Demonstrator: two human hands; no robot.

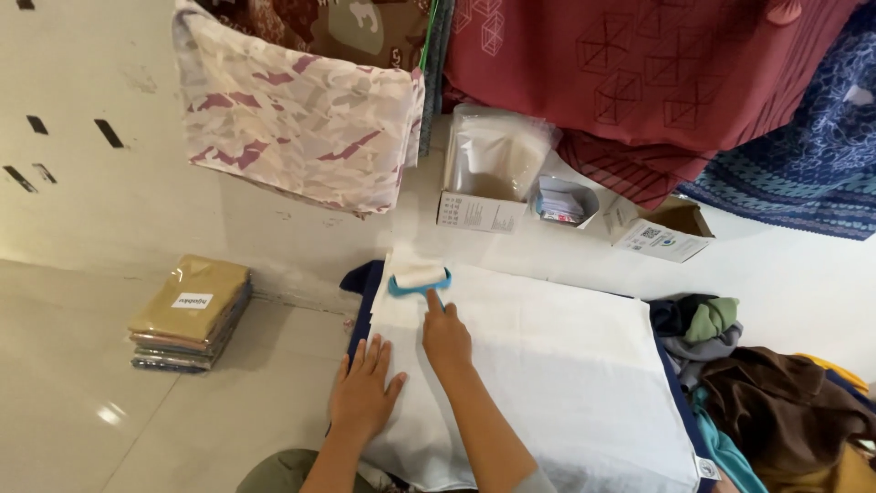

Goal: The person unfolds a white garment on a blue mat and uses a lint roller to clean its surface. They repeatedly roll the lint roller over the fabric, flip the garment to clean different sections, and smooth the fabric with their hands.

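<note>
A white folded cloth (566,365) lies flat over a dark blue cloth (362,310) on the pale floor. My left hand (363,391) rests palm down with fingers spread on the white cloth's near left part. My right hand (445,338) grips the handle of a lint roller (419,278) with a teal frame and a white roll. The roller lies on the white cloth's far left corner.
A stack of packed folded fabrics (190,312) sits on the floor at left. An open box of clear bags (490,173), a small container (563,201) and a cardboard box (662,233) stand behind. Crumpled clothes (766,393) pile at right. Patterned fabrics (301,119) hang above.
</note>
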